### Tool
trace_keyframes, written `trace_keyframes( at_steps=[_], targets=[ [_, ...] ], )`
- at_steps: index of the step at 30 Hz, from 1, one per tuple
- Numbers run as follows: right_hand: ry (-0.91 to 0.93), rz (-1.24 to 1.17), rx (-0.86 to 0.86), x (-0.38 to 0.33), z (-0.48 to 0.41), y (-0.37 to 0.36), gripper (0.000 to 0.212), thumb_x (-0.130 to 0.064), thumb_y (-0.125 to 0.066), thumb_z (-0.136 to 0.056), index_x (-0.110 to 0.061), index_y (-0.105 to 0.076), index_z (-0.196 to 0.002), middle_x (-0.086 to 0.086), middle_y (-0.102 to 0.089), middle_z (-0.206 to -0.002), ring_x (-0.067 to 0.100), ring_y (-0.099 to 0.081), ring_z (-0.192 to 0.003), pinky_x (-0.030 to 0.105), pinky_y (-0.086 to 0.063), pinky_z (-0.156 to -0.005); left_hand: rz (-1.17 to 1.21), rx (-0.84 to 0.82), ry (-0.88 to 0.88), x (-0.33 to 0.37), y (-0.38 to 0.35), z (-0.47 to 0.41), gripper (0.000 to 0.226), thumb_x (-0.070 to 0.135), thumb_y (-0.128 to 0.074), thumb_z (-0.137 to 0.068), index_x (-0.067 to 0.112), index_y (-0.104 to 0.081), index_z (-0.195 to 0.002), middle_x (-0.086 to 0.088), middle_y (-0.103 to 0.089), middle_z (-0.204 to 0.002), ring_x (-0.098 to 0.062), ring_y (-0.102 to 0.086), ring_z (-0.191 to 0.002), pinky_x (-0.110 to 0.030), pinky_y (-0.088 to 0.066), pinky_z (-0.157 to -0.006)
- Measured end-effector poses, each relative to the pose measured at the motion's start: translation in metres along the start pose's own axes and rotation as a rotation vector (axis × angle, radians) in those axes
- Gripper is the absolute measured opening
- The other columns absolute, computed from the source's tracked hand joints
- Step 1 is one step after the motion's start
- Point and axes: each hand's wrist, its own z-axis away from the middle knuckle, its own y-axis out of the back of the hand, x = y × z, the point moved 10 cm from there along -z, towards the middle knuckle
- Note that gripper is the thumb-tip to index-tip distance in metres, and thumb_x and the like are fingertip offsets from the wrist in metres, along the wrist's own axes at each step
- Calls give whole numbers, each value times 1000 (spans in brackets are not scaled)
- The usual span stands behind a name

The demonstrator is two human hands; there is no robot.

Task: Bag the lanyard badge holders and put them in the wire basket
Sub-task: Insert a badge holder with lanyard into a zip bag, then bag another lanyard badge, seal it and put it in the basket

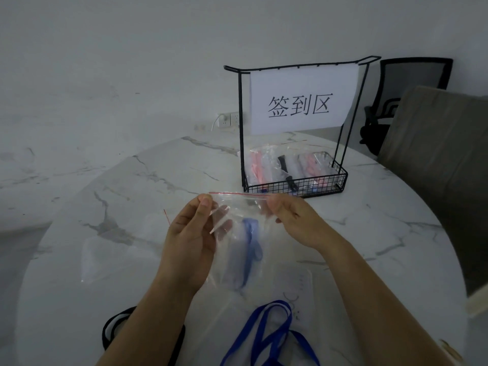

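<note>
Left grip (190, 233) pinched the top-left corner of the clear zip bag (229, 262), thumb and fingers curled on the seal. Right grip (290, 217) pinched the same red-lined seal at the top right. Bag hung between them above the tabletop (132, 186), in front of the wire basket (295, 185), not touching it. Blue lanyard (250, 233) sat folded inside the bag; badge holder in there too faint to make out. Basket stood on the tabletop's far side, holding bagged sets: pink ones and a black one. Paper sign (303, 101) hung on its frame. Second blue lanyard (269, 331) lay loose on the near side of the tabletop, between the forearms. Empty clear bag (105, 254) lay flat to the left.
</note>
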Motion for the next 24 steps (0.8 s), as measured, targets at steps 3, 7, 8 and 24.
trace_keyframes(
  at_steps=[3, 7, 8, 24],
  targets=[
    [-132, -89, -261, 11, 10, -29, 36, -79, -54, -77, -55, -64, -101, -31, -66, -107, -11, -62, -99, 13, -50, -80, 139, -54, -6, 9, -22, -4, 12, 23, -63, -86, 19, -74, -84, -1, -72, -86, -17, -71, -88, -32, -59, -76],
    [-134, -243, -221, 18, 3, -28, 19, -30, -73, -89, -22, -73, -107, 0, -75, -104, 11, -69, -96, 28, -55, -85, 226, -30, -35, 22, -34, -18, 8, 18, -62, -91, 12, -68, -92, -5, -71, -90, -19, -71, -90, -33, -58, -78],
    [-135, -299, -168, 20, 1, -24, 20, -23, -72, -91, -12, -72, -108, 10, -74, -106, 14, -68, -95, 28, -56, -83, 183, 21, -69, 23, -27, -20, 9, 17, -62, -93, 11, -69, -95, -7, -72, -94, -20, -71, -94, -34, -59, -79],
    [-216, -196, 896, 66, 5, 115, 31, -25, -58, -99, -9, -57, -125, 3, -66, -101, 20, -64, -92, 34, -53, -83, -1619, -69, -318, -52, -5, -23, 21, 26, -49, -99, 26, -65, -111, 6, -61, -120, -15, -53, -112, -33, -30, -101]
  ],
)
